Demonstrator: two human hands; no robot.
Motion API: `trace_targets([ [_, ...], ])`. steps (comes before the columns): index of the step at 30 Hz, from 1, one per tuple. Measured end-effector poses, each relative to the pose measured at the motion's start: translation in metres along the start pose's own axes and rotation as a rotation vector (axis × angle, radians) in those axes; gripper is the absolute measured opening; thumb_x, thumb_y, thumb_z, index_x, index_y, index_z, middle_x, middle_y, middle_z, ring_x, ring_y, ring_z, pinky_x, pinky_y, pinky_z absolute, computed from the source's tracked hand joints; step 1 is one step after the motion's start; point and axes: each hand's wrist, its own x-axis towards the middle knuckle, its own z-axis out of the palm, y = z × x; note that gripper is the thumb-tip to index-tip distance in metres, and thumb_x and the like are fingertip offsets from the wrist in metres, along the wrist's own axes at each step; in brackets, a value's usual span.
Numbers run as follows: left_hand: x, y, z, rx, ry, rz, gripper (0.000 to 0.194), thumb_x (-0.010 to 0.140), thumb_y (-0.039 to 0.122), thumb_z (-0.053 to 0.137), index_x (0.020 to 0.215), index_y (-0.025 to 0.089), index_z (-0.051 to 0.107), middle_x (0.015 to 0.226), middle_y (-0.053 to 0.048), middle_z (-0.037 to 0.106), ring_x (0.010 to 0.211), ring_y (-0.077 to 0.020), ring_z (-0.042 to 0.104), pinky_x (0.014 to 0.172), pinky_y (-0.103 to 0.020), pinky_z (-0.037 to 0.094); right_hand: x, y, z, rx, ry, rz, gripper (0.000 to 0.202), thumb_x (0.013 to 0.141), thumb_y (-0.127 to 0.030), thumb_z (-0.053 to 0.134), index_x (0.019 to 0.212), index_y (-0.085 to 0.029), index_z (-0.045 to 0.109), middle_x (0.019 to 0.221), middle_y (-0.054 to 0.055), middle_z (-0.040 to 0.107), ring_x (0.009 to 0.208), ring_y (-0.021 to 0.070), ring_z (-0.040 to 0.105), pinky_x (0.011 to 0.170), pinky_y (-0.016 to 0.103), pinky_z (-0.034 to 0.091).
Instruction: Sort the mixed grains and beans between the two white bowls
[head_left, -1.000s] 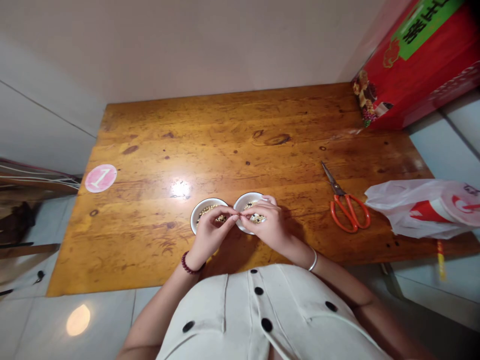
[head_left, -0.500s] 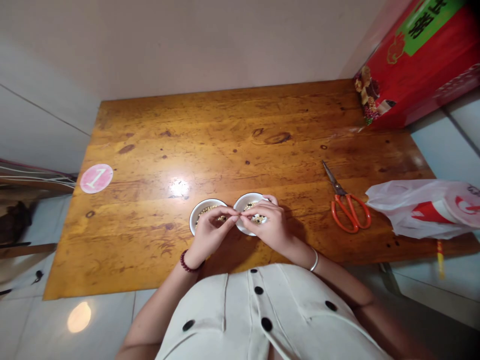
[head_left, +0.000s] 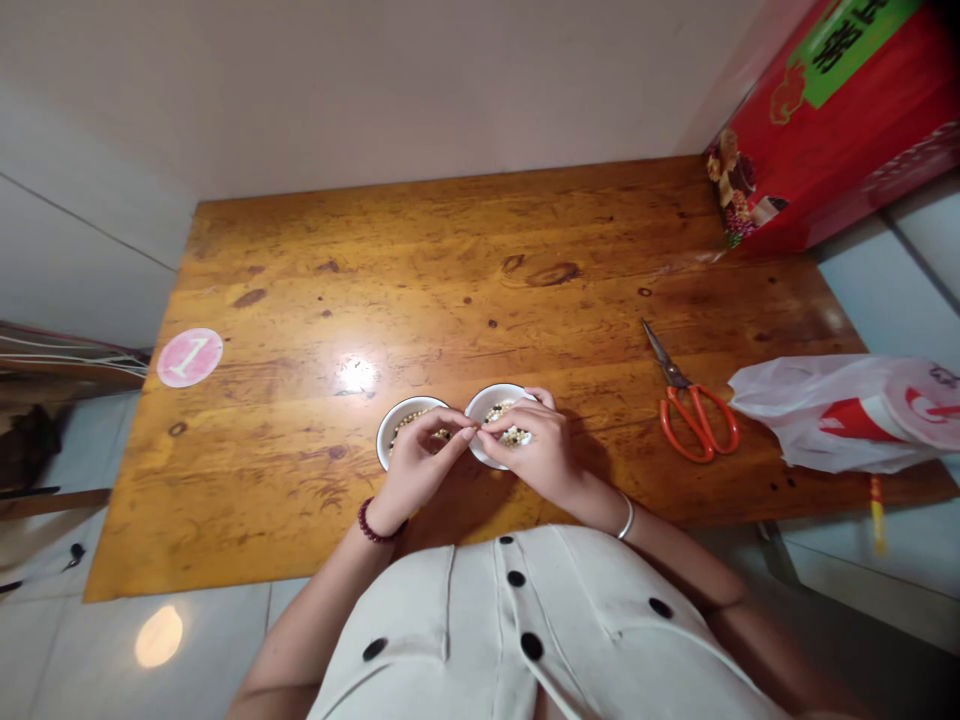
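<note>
Two small white bowls with dark rims stand side by side near the table's front edge. Small pale and dark beads or beans lie in the left bowl (head_left: 385, 433), and a similar mix with some white pieces is in the right bowl (head_left: 480, 399). My left hand (head_left: 422, 462) is over the front of the left bowl, thumb and forefinger pinched together. Over the right bowl, my right hand (head_left: 538, 447) pinches too, its fingertips meeting the left ones between the bowls. Whatever is between the fingertips is too small to make out.
Orange-handled scissors (head_left: 697, 415) lie on the wooden table (head_left: 420, 290) to the right. Beyond them is a plastic bag (head_left: 787, 400) with a red and white cup (head_left: 877, 420). A red box (head_left: 840, 150) stands at the back right; a pink round sticker (head_left: 190, 357) is at the left.
Both hands stay pinched together between the bowls, with hardly any movement. The whole view has shifted very slightly.
</note>
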Motion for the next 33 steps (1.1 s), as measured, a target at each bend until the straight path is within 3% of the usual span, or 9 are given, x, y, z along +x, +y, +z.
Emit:
trace_targets([
  [21, 0.000, -0.001, -0.003, 0.167, -0.028, 0.123, 0.013, 0.089, 0.030, 0.070, 0.092, 0.022, 0.078, 0.091, -0.006, 0.076, 0.084, -0.0163, 0.070, 0.064, -0.021, 0.053, -0.002, 0.001, 0.001, -0.051, -0.033, -0.016, 0.016, 0.081, -0.018, 0.072, 0.067, -0.023, 0.065, 0.063, -0.007, 0.071, 0.064, 0.0127, 0.067, 0.088, 0.036, 0.040],
  [27, 0.003, 0.004, -0.004, 0.181, -0.049, 0.073, 0.017, 0.088, 0.035, 0.069, 0.094, 0.022, 0.079, 0.091, -0.006, 0.077, 0.082, -0.0159, 0.070, 0.064, -0.020, 0.053, -0.001, 0.000, 0.000, -0.039, 0.009, -0.027, 0.011, 0.081, -0.018, 0.074, 0.075, -0.024, 0.066, 0.067, -0.007, 0.073, 0.065, 0.0132, 0.068, 0.090, 0.037, 0.041],
  [33, 0.017, 0.009, -0.015, 0.136, -0.186, -0.013, 0.024, 0.087, 0.040, 0.070, 0.089, 0.018, 0.078, 0.089, -0.007, 0.077, 0.080, -0.0183, 0.072, 0.070, -0.023, 0.057, -0.003, 0.001, 0.000, -0.037, 0.039, -0.035, 0.020, 0.084, -0.026, 0.075, 0.072, -0.023, 0.061, 0.067, -0.006, 0.072, 0.064, 0.0132, 0.067, 0.089, 0.037, 0.042],
])
